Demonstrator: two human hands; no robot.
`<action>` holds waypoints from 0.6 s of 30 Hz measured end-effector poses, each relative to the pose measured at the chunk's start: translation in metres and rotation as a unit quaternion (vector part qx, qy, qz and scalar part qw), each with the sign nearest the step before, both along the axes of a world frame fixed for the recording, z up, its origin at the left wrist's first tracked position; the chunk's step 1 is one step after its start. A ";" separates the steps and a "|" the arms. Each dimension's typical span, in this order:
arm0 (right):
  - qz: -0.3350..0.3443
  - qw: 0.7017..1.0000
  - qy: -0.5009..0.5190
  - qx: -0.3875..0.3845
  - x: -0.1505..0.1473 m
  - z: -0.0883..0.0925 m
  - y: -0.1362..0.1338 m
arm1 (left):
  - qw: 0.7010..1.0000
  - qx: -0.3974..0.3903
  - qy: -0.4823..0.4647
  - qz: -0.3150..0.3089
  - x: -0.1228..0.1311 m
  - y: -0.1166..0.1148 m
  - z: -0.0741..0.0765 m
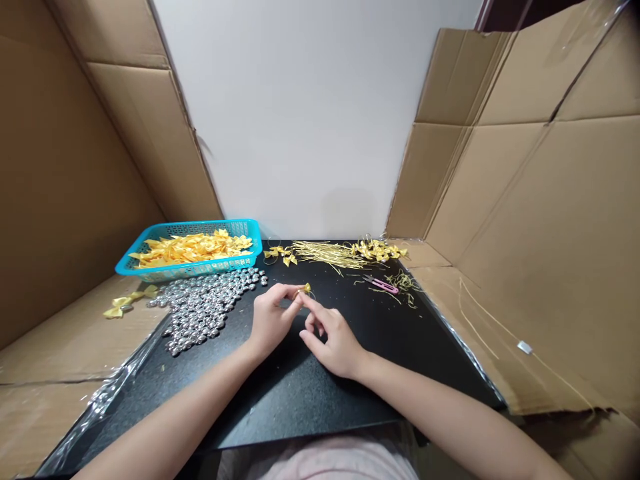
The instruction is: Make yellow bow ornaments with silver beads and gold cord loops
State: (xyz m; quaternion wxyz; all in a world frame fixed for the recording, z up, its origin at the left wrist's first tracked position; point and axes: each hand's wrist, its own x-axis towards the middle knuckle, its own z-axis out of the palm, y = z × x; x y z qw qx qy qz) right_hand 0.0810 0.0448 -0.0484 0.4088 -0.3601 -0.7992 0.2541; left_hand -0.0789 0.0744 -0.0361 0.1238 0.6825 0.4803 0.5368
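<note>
My left hand [273, 317] and my right hand [333, 340] meet over the middle of the black tabletop [300, 393]. Both pinch a small yellow ribbon bow [305, 289] between their fingertips, just above the surface. The left fingers curl round it from the left, and the right thumb and forefinger reach it from the right. A heap of small silver beads [205, 307] lies just left of my left hand.
A turquoise basket [195, 267] of yellow ribbon bows stands at the back left. Gold wire strands [325, 253] and finished bows [377, 250] lie along the back edge. Pink snips [383, 285] rest to the right. Cardboard walls [540, 233] flank both sides; loose bows [127, 301] lie on left cardboard.
</note>
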 end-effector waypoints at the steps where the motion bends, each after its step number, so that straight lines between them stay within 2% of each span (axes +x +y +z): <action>1: -0.003 1.000 -0.008 -0.004 -0.001 -0.002 0.000 | 1.000 0.012 0.012 0.000 0.000 -0.001 0.000; 6: -0.037 0.998 0.022 -0.043 -0.003 -0.009 0.003 | 0.997 0.055 0.052 -0.003 0.001 -0.001 0.000; 10: -0.105 0.991 0.060 -0.048 -0.004 -0.009 0.009 | 0.995 0.069 0.069 -0.017 0.005 -0.004 -0.001; 14: -0.174 0.982 0.071 -0.016 -0.001 -0.003 0.014 | 0.994 0.066 0.078 -0.039 0.009 -0.008 0.000; 18: -0.216 0.975 0.033 0.041 0.003 0.004 0.015 | 0.995 0.054 0.079 -0.041 0.010 -0.010 -0.001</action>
